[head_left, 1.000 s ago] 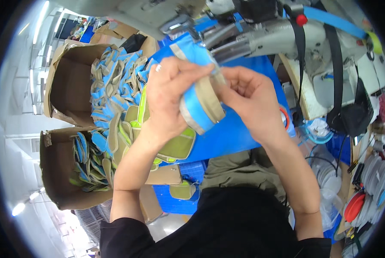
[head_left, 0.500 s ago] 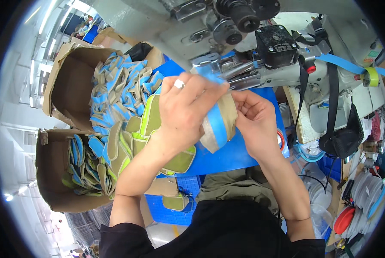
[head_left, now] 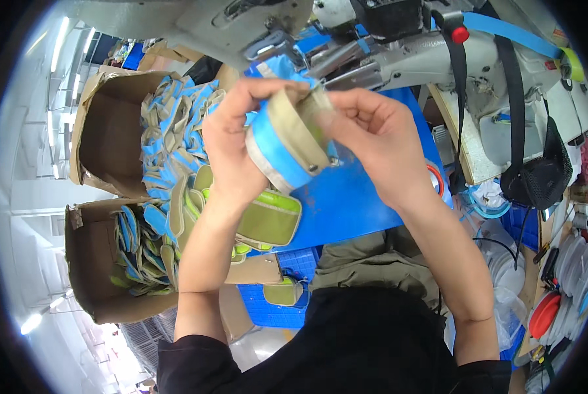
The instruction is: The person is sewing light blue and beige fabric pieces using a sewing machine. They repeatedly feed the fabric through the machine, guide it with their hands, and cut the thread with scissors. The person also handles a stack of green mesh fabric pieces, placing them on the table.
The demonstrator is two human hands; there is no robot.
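Observation:
A beige fabric band with a bright blue stripe curves into a loop in front of me, above the blue tabletop. My left hand is closed around its left side, thumb along the upper edge. The fingers of my right hand pinch the far side of the loop; motion blurs that spot. Just beyond my hands stands a sewing machine, a piece of blue fabric lying by its needle area. Olive-green pads with lime edging lie below my left wrist.
Two open cardboard boxes stand at the left, beside a heap of beige-and-blue bands; the nearer one holds many pads. A blue crate sits under the table edge. On the right hang black straps and a black mesh pouch.
The band has shifted left and turned, so its loop now faces me more openly. My left hand has moved from over it to its left side. The whole view has also shifted a little.

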